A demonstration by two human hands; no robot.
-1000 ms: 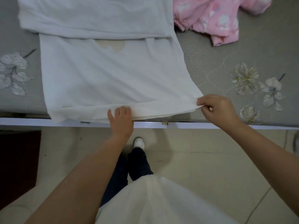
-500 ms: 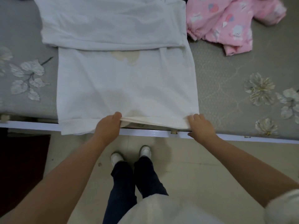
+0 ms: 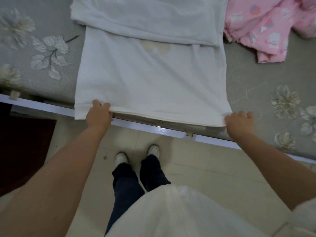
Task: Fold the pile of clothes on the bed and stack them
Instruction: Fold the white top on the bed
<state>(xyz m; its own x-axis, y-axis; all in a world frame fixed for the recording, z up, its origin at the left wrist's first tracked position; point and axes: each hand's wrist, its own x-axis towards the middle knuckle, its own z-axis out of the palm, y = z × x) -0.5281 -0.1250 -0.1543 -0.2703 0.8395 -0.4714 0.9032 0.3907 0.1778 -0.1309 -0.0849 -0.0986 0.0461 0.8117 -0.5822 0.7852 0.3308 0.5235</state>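
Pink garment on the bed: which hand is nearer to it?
The right. The right hand grips the white shirt's near right corner, below the pink garment; the left hand holds the hem further left, across the shirt.

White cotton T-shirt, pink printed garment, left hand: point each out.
White cotton T-shirt (image 3: 150, 86): head view, middle of flat body.
Pink printed garment (image 3: 266, 26): head view, crumpled middle.
Left hand (image 3: 99, 115): head view, back of hand.
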